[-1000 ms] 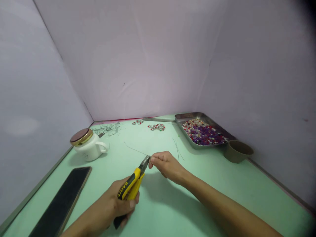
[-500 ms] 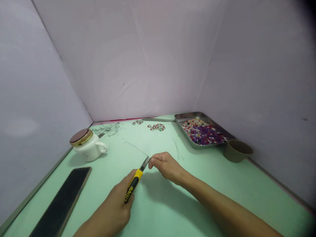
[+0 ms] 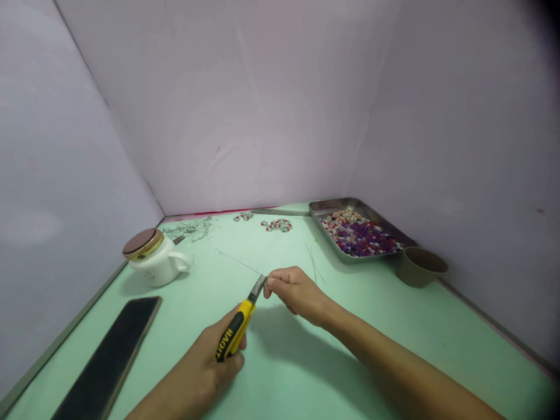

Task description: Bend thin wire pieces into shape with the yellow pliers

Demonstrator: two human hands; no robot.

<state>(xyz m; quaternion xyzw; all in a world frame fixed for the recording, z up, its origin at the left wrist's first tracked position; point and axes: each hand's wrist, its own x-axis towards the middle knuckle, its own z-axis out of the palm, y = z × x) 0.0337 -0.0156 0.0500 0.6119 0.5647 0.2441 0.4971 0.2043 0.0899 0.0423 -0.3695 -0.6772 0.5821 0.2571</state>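
My left hand point(image 3: 214, 356) is wrapped round the black and yellow handles of a pair of pliers point(image 3: 238, 326). Their metal jaws point up and right, meeting a thin wire point(image 3: 238, 261) close to the fingertips of my other hand. My right hand point(image 3: 293, 291) is closed in a pinch at the wire's near end, right beside the jaw tips. From there the wire runs up and left over the green tabletop point(image 3: 280, 373). What lies between the pinching fingertips is mostly hidden.
A metal tray point(image 3: 341, 252) of mixed beads and a brown cup point(image 3: 422, 268) stand right. Loose wires point(image 3: 315, 265) lie nearer. Beaded rings point(image 3: 277, 225) and wire scraps point(image 3: 192, 229) lie at the back. Left are a lidded white mug point(image 3: 160, 265) and a phone point(image 3: 114, 356).
The pliers have rolled in my left hand, and more of their yellow handle shows. My right hand stays nearly in place. The wire's far end has shifted slightly left and up.
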